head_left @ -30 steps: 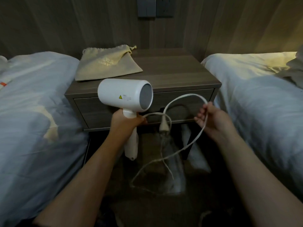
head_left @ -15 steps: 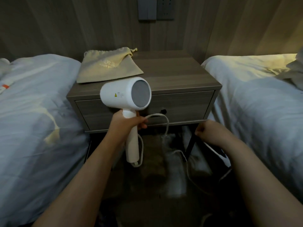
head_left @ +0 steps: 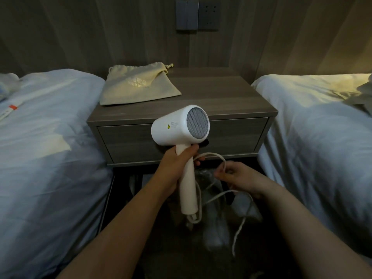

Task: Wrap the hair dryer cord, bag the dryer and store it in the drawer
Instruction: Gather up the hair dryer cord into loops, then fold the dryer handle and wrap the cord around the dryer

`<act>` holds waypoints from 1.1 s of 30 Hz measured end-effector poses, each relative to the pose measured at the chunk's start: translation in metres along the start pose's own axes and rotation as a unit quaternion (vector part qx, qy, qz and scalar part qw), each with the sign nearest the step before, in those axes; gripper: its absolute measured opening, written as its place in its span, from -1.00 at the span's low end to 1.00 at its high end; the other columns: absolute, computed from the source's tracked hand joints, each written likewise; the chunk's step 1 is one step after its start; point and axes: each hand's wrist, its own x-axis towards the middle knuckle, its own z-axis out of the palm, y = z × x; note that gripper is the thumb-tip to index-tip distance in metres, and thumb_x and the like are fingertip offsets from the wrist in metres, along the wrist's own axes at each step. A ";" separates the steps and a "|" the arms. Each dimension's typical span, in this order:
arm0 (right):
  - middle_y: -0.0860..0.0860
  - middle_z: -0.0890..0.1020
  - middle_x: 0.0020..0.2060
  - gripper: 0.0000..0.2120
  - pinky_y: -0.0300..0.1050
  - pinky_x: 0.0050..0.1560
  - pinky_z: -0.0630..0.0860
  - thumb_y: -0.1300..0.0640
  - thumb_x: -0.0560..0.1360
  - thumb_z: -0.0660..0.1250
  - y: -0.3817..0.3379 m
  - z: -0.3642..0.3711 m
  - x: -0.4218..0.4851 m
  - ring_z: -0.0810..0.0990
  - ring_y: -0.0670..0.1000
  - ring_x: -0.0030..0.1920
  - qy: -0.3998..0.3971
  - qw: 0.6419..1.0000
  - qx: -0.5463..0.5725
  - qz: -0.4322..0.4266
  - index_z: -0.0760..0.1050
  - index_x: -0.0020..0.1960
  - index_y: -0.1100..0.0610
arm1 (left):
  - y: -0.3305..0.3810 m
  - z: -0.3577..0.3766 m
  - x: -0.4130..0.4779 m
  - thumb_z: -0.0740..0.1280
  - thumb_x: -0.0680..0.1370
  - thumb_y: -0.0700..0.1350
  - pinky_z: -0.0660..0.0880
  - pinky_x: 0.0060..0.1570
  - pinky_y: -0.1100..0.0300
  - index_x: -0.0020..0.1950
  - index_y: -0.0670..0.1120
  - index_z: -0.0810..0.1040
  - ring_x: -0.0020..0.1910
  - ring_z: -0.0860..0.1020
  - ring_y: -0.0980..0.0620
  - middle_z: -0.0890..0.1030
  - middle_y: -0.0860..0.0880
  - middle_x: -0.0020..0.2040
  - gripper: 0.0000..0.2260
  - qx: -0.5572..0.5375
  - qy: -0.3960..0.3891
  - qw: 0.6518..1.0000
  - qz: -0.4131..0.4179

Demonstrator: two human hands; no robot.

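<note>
Cord-wrapping step, just begun. Left hand (head_left: 177, 164) wrapped tight round white hair dryer (head_left: 181, 127) handle, dryer held up before shut drawer (head_left: 128, 141). Right hand (head_left: 239, 178) pinching cord (head_left: 219, 158); rest dangles. Next: loop cord round handle. Drawstring bag (head_left: 136, 85) waits on worktop (head_left: 221, 101).
</note>
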 end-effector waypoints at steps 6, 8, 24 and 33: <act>0.07 0.68 -0.36 -0.67 -0.20 -0.49 0.46 0.10 0.58 0.16 -0.004 -0.012 0.004 0.50 -0.02 -0.45 0.052 0.964 0.256 0.039 0.48 -0.32 0.14 | 0.010 -0.012 0.003 0.19 0.57 -0.07 0.49 0.01 -0.01 -0.04 0.00 0.57 -0.03 0.54 0.00 0.57 -0.09 0.08 -0.83 -0.085 0.010 0.996 -0.029; 0.11 0.69 -0.22 -0.73 -0.08 -0.35 0.57 0.11 0.58 0.14 -0.007 -0.014 -0.001 0.61 0.03 -0.30 -0.008 0.943 0.326 0.061 0.49 -0.23 0.15 | 0.013 -0.013 0.002 0.18 0.59 -0.10 0.49 0.04 -0.01 -0.02 0.02 0.54 -0.01 0.53 0.02 0.56 -0.07 0.09 -0.85 -0.084 0.012 0.996 -0.003; -0.06 0.49 -0.07 -0.61 -0.25 -0.14 0.47 0.21 0.35 0.43 -0.029 0.040 -0.009 0.54 -0.03 0.00 0.160 0.986 -0.036 -0.024 0.45 0.15 0.13 | 0.002 0.001 -0.003 0.21 0.57 -0.10 0.46 0.01 0.31 0.18 -0.04 0.49 0.06 0.50 0.19 0.53 -0.02 0.20 -0.80 0.039 -0.051 0.998 0.013; 0.03 0.56 -0.20 -0.73 -0.13 -0.23 0.43 0.10 0.25 0.46 -0.030 -0.001 -0.018 0.54 0.06 -0.18 0.210 0.960 -0.186 0.006 0.52 -0.07 0.07 | 0.021 -0.033 0.002 0.16 0.52 0.24 0.52 0.05 0.03 -0.12 -0.13 0.62 -0.15 0.66 0.00 0.70 -0.07 -0.21 -0.53 0.285 -0.050 0.947 -0.142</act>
